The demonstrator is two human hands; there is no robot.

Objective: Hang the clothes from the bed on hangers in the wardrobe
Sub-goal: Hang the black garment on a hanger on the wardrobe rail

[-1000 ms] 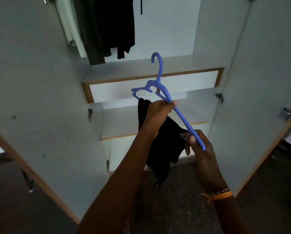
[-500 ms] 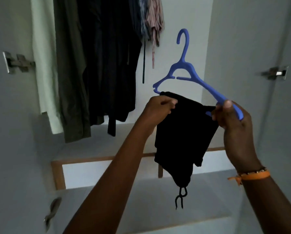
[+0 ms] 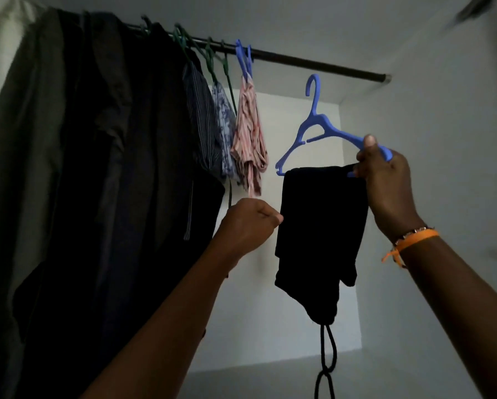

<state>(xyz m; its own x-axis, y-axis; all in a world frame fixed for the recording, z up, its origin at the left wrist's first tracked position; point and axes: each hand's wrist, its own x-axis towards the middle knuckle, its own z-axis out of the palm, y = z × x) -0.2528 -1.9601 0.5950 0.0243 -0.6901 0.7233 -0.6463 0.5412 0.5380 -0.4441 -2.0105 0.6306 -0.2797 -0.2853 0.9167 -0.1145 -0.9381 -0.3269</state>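
A blue plastic hanger (image 3: 316,131) is held up inside the wardrobe, its hook just below the dark rail (image 3: 322,64). A black garment (image 3: 322,226) with a dangling drawstring is draped over the hanger's lower bar. My right hand (image 3: 385,180) grips the hanger's right arm and pinches the top of the garment. My left hand (image 3: 250,226) is curled at the garment's left edge, with thumb and fingers pinching the cloth there.
Several clothes hang on the rail's left part: dark coats (image 3: 97,168), a striped shirt (image 3: 204,125) and a pink striped garment (image 3: 250,139) on another blue hanger. The rail's right stretch is bare. The wardrobe's white side wall (image 3: 429,139) is close on the right.
The view tilted up from the shelves to the rail. Hanger and garment rose towards the rail. My left hand slid from the garment's top down to its left edge.
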